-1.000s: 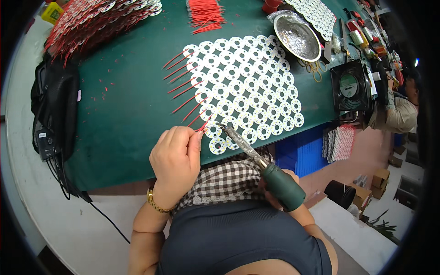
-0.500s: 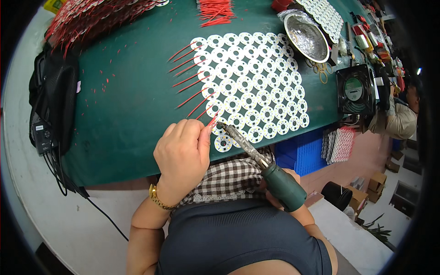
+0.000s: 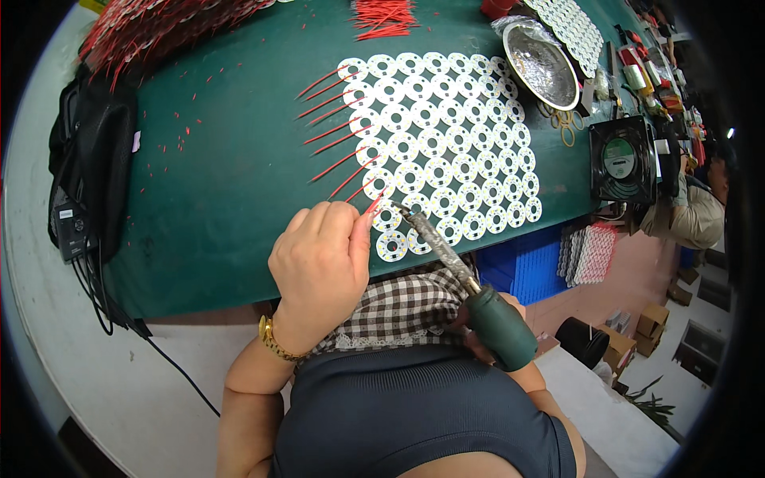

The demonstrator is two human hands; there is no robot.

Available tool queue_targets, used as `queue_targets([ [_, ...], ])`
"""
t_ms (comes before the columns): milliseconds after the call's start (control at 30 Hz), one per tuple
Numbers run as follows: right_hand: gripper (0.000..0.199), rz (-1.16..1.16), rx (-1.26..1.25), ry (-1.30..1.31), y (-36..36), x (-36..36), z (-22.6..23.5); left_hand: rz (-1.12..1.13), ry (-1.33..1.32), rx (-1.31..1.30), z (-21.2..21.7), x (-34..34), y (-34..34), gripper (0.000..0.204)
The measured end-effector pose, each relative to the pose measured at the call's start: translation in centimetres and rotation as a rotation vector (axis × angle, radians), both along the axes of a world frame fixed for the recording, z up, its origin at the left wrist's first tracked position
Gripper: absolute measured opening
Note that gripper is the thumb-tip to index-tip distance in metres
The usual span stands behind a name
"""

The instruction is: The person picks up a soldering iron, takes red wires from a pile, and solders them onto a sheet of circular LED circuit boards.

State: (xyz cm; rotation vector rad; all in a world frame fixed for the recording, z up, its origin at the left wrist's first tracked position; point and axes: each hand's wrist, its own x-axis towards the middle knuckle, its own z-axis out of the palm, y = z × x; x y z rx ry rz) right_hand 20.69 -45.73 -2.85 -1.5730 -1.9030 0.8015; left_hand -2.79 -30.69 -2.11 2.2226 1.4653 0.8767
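Observation:
My left hand (image 3: 320,253), with a gold watch (image 3: 275,338) on its wrist, pinches a short red wire (image 3: 374,205) between thumb and index finger. The wire's far end is over a round white LED board near the front left corner of the board panel (image 3: 440,173). My right hand (image 3: 476,344) is mostly hidden behind the green handle of a soldering iron (image 3: 504,328), which it grips. The iron's dark tip is just right of the wire, over the same board. Several red wires (image 3: 328,142) stick out leftward from the panel's left column.
A bundle of red wires (image 3: 384,17) lies at the back, and a heap of wired boards (image 3: 159,32) at the far left. Right of the panel are a metal bowl (image 3: 540,65), rubber bands (image 3: 567,126) and a black fan (image 3: 621,159). Another person (image 3: 689,211) sits farther right.
The iron's tip has drawn back slightly to the right, away from the wire end. My left hand keeps its pinch on the wire. The view has shifted a little.

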Motion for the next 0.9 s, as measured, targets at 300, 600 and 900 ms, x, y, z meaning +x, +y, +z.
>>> queue_targets([
  [300,0.044,-0.182,-0.196,0.105,-0.3,0.0,1.7,-0.055,-0.194,0.182,-0.3,-1.0,-0.6,0.010],
  [600,0.031,0.011,0.058,-0.023,-0.6,0.6,0.2,-0.135,0.078,0.013,0.2,0.0,-0.6,0.011],
  [900,0.028,-0.062,0.037,0.086,-1.1,0.3,-0.7,-0.134,0.089,0.017,0.2,0.0,-0.6,0.012],
])
